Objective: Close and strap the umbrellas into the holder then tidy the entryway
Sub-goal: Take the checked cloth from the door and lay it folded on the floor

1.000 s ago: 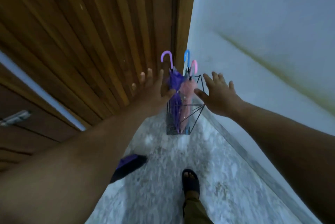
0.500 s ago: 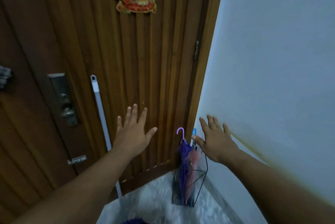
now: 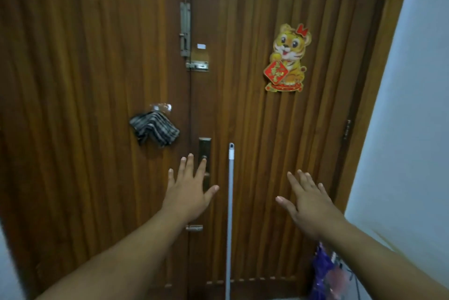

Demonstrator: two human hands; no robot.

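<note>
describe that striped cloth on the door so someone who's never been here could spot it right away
Start at the brown wooden double door and find the centre seam. Just left of it, a little above the lock plate, a clear hook holds a folded grey-and-black striped cloth. It is the only fabric on the door; the tiger decoration and pale pole sit on the right leaf.

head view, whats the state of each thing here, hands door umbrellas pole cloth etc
left hand: open, fingers spread, empty
right hand: open, fingers spread, empty
double door: shut
slide bolt: mounted upright at the door seam, engagement unclear
pole: upright against the door
striped cloth: hanging from a hook
tiger decoration: stuck on the right leaf
umbrellas: closed, standing in the corner
</note>
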